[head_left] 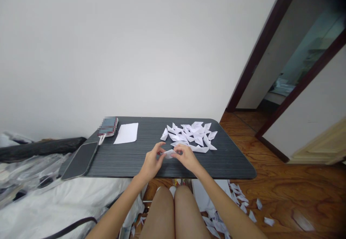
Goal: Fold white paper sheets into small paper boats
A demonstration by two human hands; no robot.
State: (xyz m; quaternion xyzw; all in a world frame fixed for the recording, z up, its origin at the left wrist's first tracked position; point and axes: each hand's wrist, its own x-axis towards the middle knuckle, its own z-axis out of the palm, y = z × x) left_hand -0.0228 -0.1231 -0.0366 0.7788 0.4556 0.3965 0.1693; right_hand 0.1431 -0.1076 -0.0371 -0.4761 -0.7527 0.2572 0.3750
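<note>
A small folded piece of white paper (169, 154) is held between my two hands just above the dark table (119, 163). My left hand (154, 160) pinches its left end between thumb and fingers. On the other end, my right hand (186, 156) grips it the same way. Fingertips hide part of the folds. Beyond my right hand lies a heap of folded paper boats (198, 138), with one folded paper piece (164, 134) at its left side. To the left, a stack of flat white paper sheets (127, 133) rests on the table.
A dark flat tablet-like object (80, 160) lies at the table's left end, near a blurred-out packet (108, 126). More folded papers (240, 195) are scattered on the wooden floor at right. Plastic-wrapped bundles (54, 203) fill the left side. A white wall stands behind.
</note>
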